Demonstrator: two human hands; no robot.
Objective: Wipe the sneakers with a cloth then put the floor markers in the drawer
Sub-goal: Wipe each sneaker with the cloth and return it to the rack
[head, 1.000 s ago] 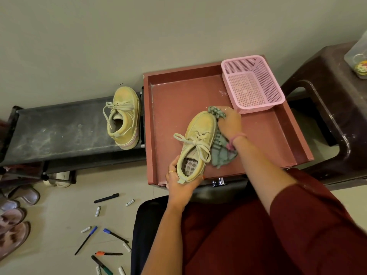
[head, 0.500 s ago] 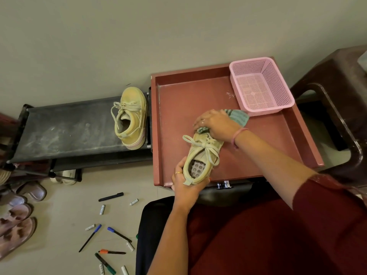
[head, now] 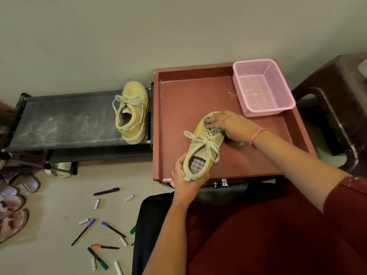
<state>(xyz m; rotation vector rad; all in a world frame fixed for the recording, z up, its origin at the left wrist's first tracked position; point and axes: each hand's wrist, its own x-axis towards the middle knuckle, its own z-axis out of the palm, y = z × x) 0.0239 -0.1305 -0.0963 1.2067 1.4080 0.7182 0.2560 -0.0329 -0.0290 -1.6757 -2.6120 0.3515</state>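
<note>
A pale yellow sneaker [head: 204, 147] lies in the open red drawer [head: 178, 100], toe pointing away. My left hand [head: 184, 179] grips its heel at the drawer's front edge. My right hand [head: 230, 126] presses a grey-green cloth [head: 215, 130] onto the toe, the cloth mostly hidden under my palm. The second sneaker [head: 132, 112] stands on the black shoe rack [head: 65, 120] to the left. Several markers [head: 106, 191] and loose caps [head: 129, 197] lie scattered on the floor at lower left.
A pink mesh basket [head: 262, 86] sits in the drawer's back right corner. A dark brown plastic stool [head: 337, 100] stands to the right. Sandals [head: 12, 215] line the floor at far left. The wall runs close behind drawer and rack.
My right hand has swept the cloth from the sneaker's right side up over the laces and onto the toe. My left hand keeps hold of the heel.
</note>
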